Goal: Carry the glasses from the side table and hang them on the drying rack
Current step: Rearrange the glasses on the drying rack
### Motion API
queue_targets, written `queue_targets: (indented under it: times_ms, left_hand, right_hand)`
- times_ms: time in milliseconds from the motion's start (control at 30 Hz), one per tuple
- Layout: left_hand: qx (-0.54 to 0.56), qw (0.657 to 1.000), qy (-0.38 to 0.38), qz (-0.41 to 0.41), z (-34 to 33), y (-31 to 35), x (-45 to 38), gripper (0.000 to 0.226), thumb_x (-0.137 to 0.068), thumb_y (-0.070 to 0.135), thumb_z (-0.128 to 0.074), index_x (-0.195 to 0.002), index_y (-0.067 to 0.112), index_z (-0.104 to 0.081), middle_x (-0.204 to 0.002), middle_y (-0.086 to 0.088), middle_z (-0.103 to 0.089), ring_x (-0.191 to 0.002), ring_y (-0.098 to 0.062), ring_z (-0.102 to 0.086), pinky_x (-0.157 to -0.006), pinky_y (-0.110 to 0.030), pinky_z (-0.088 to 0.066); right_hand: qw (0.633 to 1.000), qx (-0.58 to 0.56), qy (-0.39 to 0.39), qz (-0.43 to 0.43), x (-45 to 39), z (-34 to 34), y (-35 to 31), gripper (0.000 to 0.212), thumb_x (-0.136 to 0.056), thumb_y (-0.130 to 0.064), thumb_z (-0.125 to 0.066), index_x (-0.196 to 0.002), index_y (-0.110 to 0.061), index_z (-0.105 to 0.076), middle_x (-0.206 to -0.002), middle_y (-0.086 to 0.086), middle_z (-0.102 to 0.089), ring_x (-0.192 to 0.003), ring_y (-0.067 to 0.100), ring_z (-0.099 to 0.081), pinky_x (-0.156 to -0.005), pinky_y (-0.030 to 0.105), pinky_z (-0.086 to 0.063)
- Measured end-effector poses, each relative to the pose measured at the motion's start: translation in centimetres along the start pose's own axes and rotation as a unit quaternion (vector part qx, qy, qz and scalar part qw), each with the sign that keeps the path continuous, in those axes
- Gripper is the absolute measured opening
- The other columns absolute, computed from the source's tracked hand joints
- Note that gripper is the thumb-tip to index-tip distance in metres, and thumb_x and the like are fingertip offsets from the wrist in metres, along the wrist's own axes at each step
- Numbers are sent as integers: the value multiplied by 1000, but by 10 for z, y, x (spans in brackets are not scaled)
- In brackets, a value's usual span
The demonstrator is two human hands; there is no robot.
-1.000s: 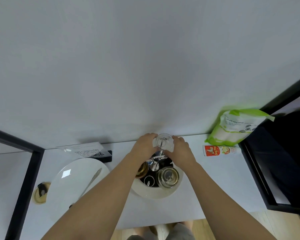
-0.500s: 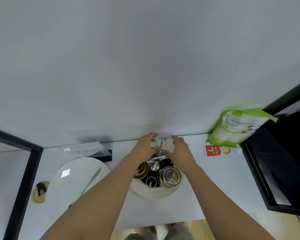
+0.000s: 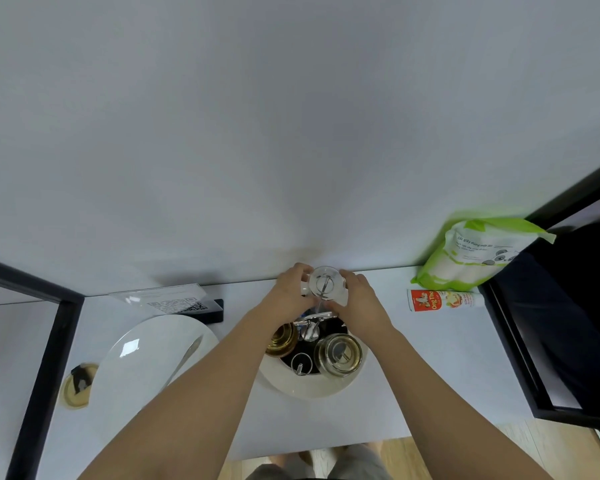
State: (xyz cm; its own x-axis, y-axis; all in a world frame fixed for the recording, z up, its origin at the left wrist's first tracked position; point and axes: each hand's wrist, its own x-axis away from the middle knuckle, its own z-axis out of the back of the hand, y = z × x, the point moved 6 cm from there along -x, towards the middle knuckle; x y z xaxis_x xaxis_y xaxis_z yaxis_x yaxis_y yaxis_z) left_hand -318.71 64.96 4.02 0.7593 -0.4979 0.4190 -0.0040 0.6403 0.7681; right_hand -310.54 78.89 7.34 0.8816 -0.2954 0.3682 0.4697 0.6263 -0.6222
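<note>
Nearest in view, two bare forearms reach forward over the white tabletop (image 3: 413,368). Between them stands the drying rack (image 3: 310,367), a round white tray with a dark inner well and chrome upright pegs. On its near right peg an inverted clear glass tumbler (image 3: 338,351) hangs, its base facing up. On the left side of the rack an inverted amber-tinted glass (image 3: 280,339) sits partly hidden behind the left forearm. A bare chrome ring-topped peg (image 3: 301,364) stands at the near middle of the rack.

To the left on the table lies a large oval white plate (image 3: 142,362) with a metal utensil (image 3: 184,358) resting across it. Further left, beyond a black frame bar, a small round tan-coloured object (image 3: 77,384) lies; what it is cannot be told.

At the far side of the rack, the left hand (image 3: 288,296) and the right hand (image 3: 359,303) close from either side around a third clear glass (image 3: 324,284), held base-up over a far chrome peg whose rod shows through the glass. Whether the glass bears on the peg cannot be told.

Against the wall, a clear acrylic sign with a QR code (image 3: 168,301) stands at far left. At far right lie a red and white tube (image 3: 444,300) and a green and white plastic bag (image 3: 475,252).
</note>
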Motion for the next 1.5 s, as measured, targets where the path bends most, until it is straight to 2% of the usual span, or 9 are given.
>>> queue_targets:
  times_ms: [167,367,767,1067,1133,1167,1233,1333,1500]
  left_hand:
    - [3,1000,-2,1,0,-1,-1,66,-79,16,-82,-134,21,-46,-130,-4,-55,-113,-18,-56,-73,-14,-43]
    - [-9,1000,-2,-2,-1,-2,-2,64,-78,18,-83,-132,23,-47,-129,-1,-55,-114,-17,-55,-71,-14,-41]
    - [1,1000,0,1,1,-1,1,66,-76,19,-84,-131,24,-47,-129,0,-56,-109,-15,-56,-68,-14,-42]
    - [7,1000,-10,1,3,1,5,79,-78,19,-85,-143,23,-40,-136,-2,-54,-117,-17,-55,-76,-15,-44]
    - [22,1000,-17,1,6,3,7,84,-79,22,-85,-146,25,-36,-138,-2,-53,-120,-19,-54,-89,-27,-52]
    - [28,1000,-14,2,8,4,9,84,-79,24,-84,-147,25,-35,-139,-1,-52,-122,-19,-53,-95,-33,-51]
    - [30,1000,3,-1,15,7,12,80,-82,27,-81,-148,27,-35,-140,0,-49,-124,-17,-50,-101,-34,-46]
    - [22,999,30,-19,29,11,19,68,-90,32,-74,-147,28,-37,-144,4,-47,-131,-13,-45,-107,-34,-42]
    - [-14,994,67,-85,49,21,43,44,-94,44,-66,-134,34,-50,-133,18,-47,-125,-1,-41,-102,-24,-36]
  right_hand:
    - [1000,-11,-2,-2,1,0,0,64,-83,-20,-76,-140,-18,-49,-126,8,-53,-118,26,-52,-99,46,-48]
    - [1000,-17,-3,5,2,1,0,60,-84,-21,-76,-139,-19,-51,-127,8,-53,-115,27,-56,-97,46,-51]
    - [1000,-2,1,18,4,2,3,65,-87,-24,-76,-144,-18,-45,-130,10,-53,-120,28,-53,-101,46,-47]
    - [1000,7,0,29,4,3,4,67,-85,-28,-78,-143,-20,-45,-130,6,-56,-120,26,-53,-99,46,-48]
    - [1000,1,-1,25,4,4,6,70,-84,-30,-79,-144,-21,-43,-131,6,-55,-120,26,-53,-99,45,-48]
    - [1000,0,-2,19,4,4,7,73,-84,-32,-79,-146,-21,-41,-131,6,-55,-121,26,-53,-100,45,-47]
    - [1000,6,-2,7,5,9,10,74,-85,-36,-77,-148,-22,-40,-132,6,-54,-122,26,-51,-101,44,-46]
    - [1000,17,17,20,7,21,12,59,-90,-37,-71,-143,-22,-48,-133,6,-54,-123,26,-52,-103,42,-44]
    - [992,34,71,103,20,39,-7,35,-96,-29,-64,-130,-21,-63,-120,2,-60,-111,22,-52,-97,36,-43]
